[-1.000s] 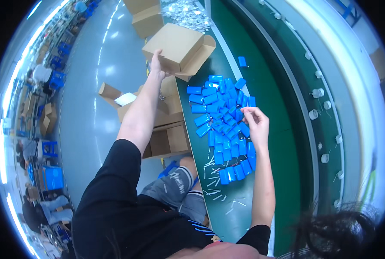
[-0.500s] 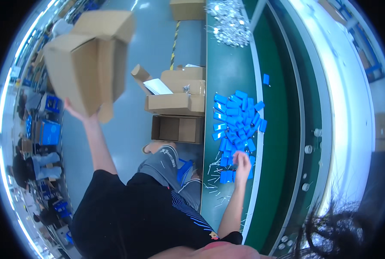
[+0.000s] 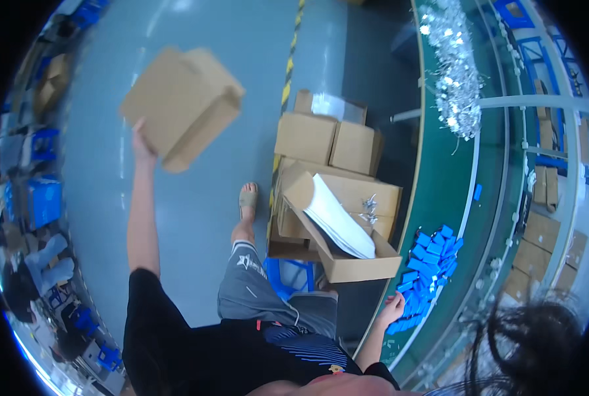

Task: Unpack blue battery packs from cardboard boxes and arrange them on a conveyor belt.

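Out over the floor at the left, my left hand [image 3: 143, 142] grips the lower edge of a brown cardboard box [image 3: 172, 102]. The box is tilted, and its opening is partly turned away. My right hand [image 3: 393, 309] rests by the near edge of the green worktable [image 3: 439, 175] with its fingers curled. It touches or lies right beside a heap of small blue rectangular blocks [image 3: 428, 264]. Whether a block sits inside those fingers is hidden.
Between me and the worktable, an open carton [image 3: 364, 269] holding white sheets [image 3: 337, 221] lies on stacked boxes [image 3: 308, 140]. A blue stool [image 3: 288, 276] stands beneath. Shiny silver parts [image 3: 454, 72] cover the table's far end. Yellow-black tape [image 3: 290, 63] crosses the floor.
My view has swung left, so the table and blue heap now appear farther right. The held box has turned over, its opening less visible. My right hand has shifted to the heap's near-left edge.
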Demonstrator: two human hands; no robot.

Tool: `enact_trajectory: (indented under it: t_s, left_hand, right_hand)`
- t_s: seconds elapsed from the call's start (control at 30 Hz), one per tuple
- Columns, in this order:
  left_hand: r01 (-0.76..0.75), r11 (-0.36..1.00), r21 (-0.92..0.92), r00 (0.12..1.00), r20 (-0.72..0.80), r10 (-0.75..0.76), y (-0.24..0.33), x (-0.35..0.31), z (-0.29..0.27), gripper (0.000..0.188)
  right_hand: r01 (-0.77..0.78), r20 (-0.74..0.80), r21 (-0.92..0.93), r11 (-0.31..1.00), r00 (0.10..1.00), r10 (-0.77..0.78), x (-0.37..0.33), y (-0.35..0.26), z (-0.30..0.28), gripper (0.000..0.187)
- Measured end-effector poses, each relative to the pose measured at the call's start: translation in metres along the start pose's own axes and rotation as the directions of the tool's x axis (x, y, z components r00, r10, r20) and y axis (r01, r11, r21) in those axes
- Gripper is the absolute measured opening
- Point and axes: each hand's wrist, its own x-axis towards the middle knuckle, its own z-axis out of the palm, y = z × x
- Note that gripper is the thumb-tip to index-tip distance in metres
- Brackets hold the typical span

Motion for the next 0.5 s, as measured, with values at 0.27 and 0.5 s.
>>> enact_trajectory:
  t_s: [0.27,0.5]
  left_hand:
    - [0.316,0.849,0.425,0.727,0.466,-0.504,-0.264,0.056,0.239,0.094]
    - [0.285,0.731,0.62,0.567,0.506,-0.65,-0.339,0.043,0.246,0.101]
  right_hand:
    - [-0.066,-0.088,-0.259,0.964,0.995,0.044,-0.096,-0.077,-0.025,0.024]
    - [-0.193,-0.324,-0.186,0.963,0.938,0.125,-0.107,-0.082,-0.049,0.024]
